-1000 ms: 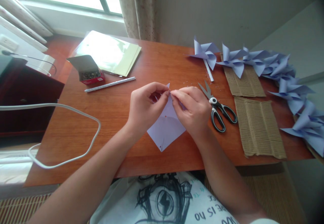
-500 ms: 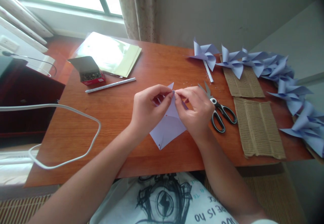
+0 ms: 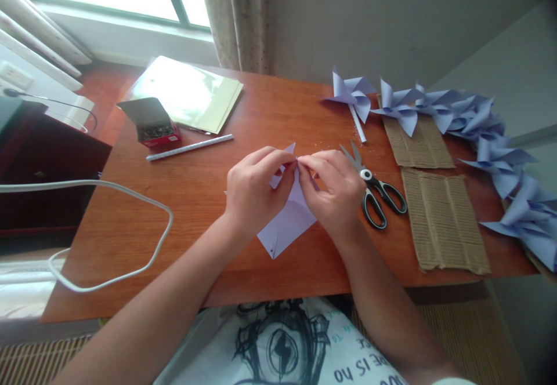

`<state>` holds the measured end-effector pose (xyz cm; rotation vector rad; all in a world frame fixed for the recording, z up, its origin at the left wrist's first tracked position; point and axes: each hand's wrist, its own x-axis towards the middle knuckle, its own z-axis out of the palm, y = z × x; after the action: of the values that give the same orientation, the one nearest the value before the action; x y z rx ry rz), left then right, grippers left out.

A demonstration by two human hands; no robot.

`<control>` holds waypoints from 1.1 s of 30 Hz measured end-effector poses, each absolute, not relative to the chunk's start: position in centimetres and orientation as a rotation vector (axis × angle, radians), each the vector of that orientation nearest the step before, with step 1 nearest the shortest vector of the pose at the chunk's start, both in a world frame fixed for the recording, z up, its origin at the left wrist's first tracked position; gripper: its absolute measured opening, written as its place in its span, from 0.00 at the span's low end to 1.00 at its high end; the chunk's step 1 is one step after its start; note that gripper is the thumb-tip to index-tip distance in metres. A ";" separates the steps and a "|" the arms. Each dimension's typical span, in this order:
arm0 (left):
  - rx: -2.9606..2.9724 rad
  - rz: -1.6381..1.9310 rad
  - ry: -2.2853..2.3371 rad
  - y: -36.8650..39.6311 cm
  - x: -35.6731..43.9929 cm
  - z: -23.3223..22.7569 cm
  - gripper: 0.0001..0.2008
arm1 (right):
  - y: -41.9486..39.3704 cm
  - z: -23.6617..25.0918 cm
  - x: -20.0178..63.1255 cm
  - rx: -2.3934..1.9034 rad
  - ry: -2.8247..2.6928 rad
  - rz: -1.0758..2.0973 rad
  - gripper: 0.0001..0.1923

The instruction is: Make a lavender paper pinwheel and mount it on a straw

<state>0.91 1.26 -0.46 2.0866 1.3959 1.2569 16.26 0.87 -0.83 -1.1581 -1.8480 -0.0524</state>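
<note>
Fingers (image 3: 285, 162) of the left hand (image 3: 255, 193) and those of the right hand (image 3: 335, 191) meet tip to tip over a sheet of pale lilac paper (image 3: 287, 222), pinching a folded corner of it between them; whether something small such as a pin sits in that pinch is hard to tell. That sheet lies on the bench (image 3: 195, 211) near its front edge, one point toward the person. Just right of the right hand lie black-handled scissors (image 3: 374, 191), blades open. Beyond them are two pieces of brown corrugated cardboard (image 3: 444, 220) and a row of lilac paper pinwheels (image 3: 478, 124). To the left lie a white stick (image 3: 189, 146), an open red box (image 3: 152, 123), a plastic sleeve of sheets (image 3: 187, 92) and a white cable (image 3: 130, 193).
</note>
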 end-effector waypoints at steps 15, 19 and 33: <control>1.866 1.298 1.276 1.8 0.6 -0.4 0.03 | 0.5 0.8 16.5 -1.167 -1.645 0.630 0.10; 1.837 1.281 1.257 1.8 0.5 -0.5 0.03 | 0.5 0.8 16.5 -1.159 -1.637 0.628 0.10; 1.764 1.277 1.240 1.8 0.4 -0.4 0.02 | 0.3 1.1 16.4 -1.113 -1.730 0.532 0.12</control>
<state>0.40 1.81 -0.43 1.7643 1.2398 1.2773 16.39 0.34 1.09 -1.1126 -1.7304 0.5321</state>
